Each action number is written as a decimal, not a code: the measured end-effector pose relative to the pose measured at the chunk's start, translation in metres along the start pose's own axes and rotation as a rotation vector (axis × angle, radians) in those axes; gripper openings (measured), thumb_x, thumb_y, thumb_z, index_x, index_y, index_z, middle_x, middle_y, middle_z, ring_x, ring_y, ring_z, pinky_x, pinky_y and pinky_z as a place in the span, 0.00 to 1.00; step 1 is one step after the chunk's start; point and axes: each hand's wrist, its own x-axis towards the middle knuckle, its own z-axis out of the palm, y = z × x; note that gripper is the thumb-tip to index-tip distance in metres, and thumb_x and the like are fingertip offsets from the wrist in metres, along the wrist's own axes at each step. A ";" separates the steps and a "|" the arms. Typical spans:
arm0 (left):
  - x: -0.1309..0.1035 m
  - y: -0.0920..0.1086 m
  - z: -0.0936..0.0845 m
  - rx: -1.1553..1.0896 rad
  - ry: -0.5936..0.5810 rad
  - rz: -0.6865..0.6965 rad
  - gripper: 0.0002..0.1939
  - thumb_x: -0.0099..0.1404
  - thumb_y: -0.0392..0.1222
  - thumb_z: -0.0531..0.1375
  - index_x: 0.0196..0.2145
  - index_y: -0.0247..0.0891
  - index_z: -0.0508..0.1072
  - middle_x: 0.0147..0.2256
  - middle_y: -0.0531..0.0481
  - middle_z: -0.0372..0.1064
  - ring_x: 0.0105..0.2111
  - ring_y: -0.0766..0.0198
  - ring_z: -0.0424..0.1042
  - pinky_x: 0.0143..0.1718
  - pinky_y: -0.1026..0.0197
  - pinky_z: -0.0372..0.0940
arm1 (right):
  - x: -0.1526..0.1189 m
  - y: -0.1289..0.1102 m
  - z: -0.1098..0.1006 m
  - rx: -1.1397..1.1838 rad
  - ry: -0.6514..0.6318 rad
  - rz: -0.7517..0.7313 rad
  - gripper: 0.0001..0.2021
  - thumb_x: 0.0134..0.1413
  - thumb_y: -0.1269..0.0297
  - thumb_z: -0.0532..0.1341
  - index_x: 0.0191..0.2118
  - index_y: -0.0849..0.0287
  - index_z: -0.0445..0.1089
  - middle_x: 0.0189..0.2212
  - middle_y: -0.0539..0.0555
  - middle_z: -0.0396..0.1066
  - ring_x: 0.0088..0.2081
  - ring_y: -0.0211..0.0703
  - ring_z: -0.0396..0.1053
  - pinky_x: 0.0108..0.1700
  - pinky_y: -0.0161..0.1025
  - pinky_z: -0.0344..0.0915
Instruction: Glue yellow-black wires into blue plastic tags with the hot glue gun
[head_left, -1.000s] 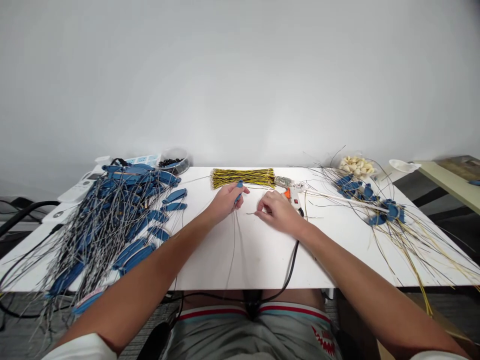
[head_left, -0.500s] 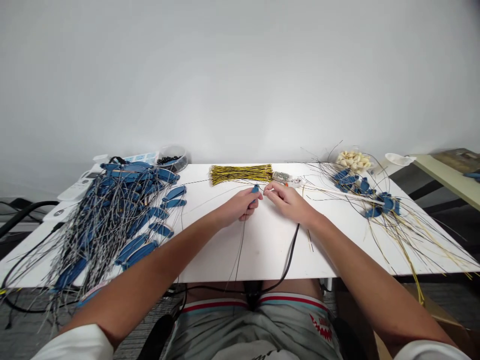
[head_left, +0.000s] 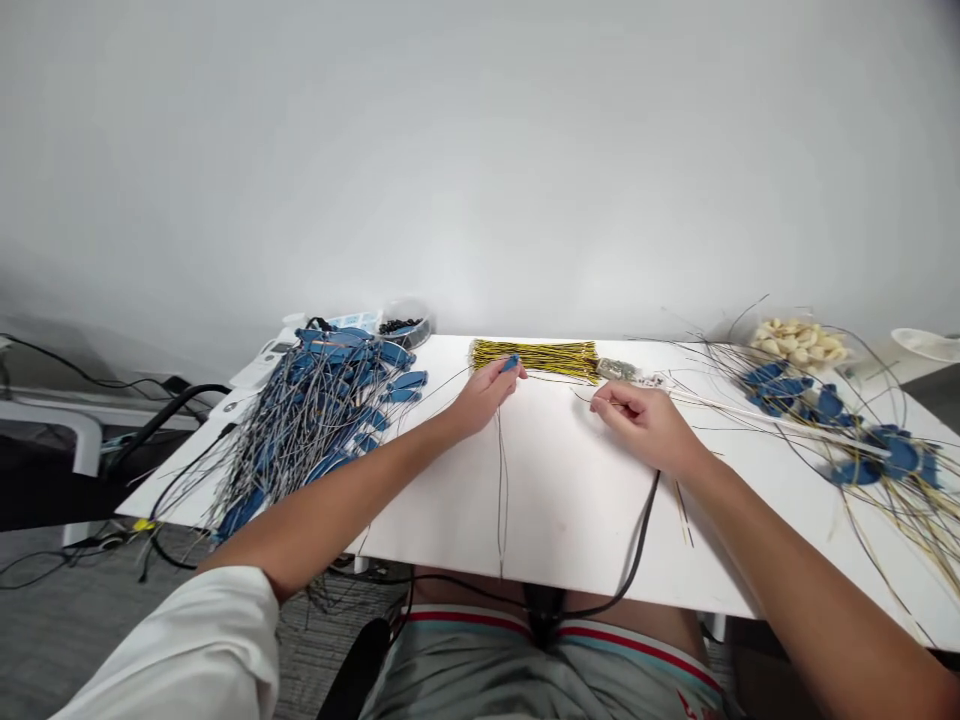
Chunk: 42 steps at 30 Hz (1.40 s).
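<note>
Pinched in my left hand (head_left: 487,393) is a small blue piece (head_left: 511,362), with thin cords hanging from it over the white table (head_left: 555,500). To its right, my right hand (head_left: 637,420) is closed, its fingertips together on a thin dark cord whose end shows beside them. A gap separates the two hands. Behind them lies a bundle of yellow and black cords (head_left: 536,358), with a clear bag of small parts (head_left: 619,370) at its right end.
A large heap of blue pieces with grey cords (head_left: 300,400) covers the table's left. Behind it stands a round tub of black bits (head_left: 405,325). More blue pieces (head_left: 900,455) and pale shell-like pieces (head_left: 799,342) are at the right. A black cable (head_left: 643,530) crosses the front edge.
My right hand has moved right, away from my left hand, which still pinches the blue piece. The camera view has shifted, so the table's contents appear further right.
</note>
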 end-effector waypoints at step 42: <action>-0.032 0.029 0.062 -0.084 -0.371 -0.355 0.19 0.75 0.61 0.52 0.39 0.41 0.63 0.29 0.55 0.55 0.19 0.71 0.49 0.14 0.66 0.51 | 0.000 -0.011 0.014 0.046 -0.017 -0.074 0.16 0.66 0.59 0.60 0.27 0.59 0.67 0.20 0.46 0.52 0.24 0.35 0.50 0.28 0.37 0.47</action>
